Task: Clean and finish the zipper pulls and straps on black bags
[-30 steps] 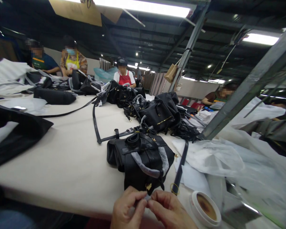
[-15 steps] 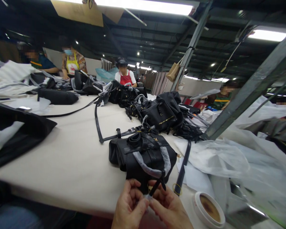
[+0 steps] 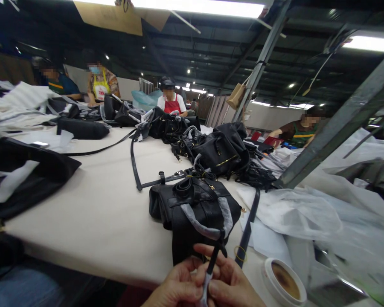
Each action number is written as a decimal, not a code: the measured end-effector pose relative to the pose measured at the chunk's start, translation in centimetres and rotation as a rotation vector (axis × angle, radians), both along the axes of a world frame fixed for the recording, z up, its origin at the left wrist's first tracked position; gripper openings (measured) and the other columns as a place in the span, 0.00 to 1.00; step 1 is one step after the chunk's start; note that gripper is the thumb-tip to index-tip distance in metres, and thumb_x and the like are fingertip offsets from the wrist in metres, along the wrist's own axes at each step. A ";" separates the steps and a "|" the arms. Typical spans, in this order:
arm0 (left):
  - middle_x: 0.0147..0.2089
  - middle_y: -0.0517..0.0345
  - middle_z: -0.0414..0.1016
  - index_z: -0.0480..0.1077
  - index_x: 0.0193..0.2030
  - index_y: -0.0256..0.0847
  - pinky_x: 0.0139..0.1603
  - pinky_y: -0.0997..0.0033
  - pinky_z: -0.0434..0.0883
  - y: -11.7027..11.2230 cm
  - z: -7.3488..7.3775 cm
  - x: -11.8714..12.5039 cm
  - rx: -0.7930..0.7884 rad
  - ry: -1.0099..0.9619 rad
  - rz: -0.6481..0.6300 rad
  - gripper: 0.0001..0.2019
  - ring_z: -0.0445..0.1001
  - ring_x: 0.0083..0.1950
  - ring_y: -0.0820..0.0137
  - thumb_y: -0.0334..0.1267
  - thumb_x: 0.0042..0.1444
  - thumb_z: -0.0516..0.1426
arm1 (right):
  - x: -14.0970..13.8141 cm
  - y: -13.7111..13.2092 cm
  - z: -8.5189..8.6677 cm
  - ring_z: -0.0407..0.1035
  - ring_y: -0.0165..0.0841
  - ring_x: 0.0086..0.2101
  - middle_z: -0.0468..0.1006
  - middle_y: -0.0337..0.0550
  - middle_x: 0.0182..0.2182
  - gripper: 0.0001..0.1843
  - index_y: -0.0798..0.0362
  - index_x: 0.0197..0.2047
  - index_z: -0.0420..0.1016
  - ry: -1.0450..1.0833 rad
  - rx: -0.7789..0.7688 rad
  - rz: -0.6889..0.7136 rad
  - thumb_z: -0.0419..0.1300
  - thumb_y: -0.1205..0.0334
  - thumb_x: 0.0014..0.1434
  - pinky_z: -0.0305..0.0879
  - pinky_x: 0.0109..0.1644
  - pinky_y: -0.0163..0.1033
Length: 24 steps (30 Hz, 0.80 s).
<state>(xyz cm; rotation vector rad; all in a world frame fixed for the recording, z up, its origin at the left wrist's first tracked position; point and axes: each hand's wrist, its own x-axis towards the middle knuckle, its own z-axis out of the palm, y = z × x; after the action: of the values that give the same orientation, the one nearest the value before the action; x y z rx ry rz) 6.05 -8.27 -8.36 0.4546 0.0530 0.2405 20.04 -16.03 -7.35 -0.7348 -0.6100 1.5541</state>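
**Left hand (image 3: pixel 177 283) and right hand (image 3: pixel 235 283) pinching one narrow black strip (image 3: pixel 213 258)**

Both hands grasp the strip at its pale grey end (image 3: pixel 205 291), thumbs and fingertips closed from either side; one right finger stretches out beside the dark part. The strip rises toward the near bag (image 3: pixel 186 238), though whether it is fixed there I cannot tell. That black bag rests at the front of the surface (image 3: pixel 99 204), just beyond the hands, its handle (image 3: pixel 200 228) wrapped in grey.

The grey covering looks thin, so a hard tug might tear it or slide it off. The open tub (image 3: pixel 303 294), its contents brown, stands close to the right hand; a stray elbow could tip it or smear the bag. Pulling hard on the strip, if it is attached, could drag the bag toward the edge.

Counted outward: two hands, one strip, one near bag with one handle clearly seen, one tub, and one loose strap (image 3: pixel 251 217) with one yellow band (image 3: pixel 240 253). Beyond lie one large dark bag (image 3: pixel 56 175) at left and a bag pile (image 3: pixel 219 149) too tangled to count. Clear plastic (image 3: pixel 307 213) overlaps at right, its sheets uncountable. At least four co-workers sit farther off, one wearing a red apron (image 3: pixel 171 105).
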 end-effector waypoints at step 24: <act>0.30 0.64 0.66 0.64 0.33 0.41 0.28 0.78 0.59 -1.9 0.1 0.3 0.718 0.516 0.513 0.12 0.64 0.30 0.75 0.40 0.49 0.64 | -1.3 -0.3 -1.2 0.70 0.29 0.23 0.73 0.32 0.19 0.32 0.48 0.52 0.76 -0.388 -0.083 -0.561 0.75 0.53 0.43 0.68 0.31 0.33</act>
<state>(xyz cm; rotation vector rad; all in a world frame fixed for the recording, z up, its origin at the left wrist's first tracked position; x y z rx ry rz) 6.36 -10.18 -8.28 1.2137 0.6071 0.6491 18.70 -16.33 -8.54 -1.1724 -0.5582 0.9278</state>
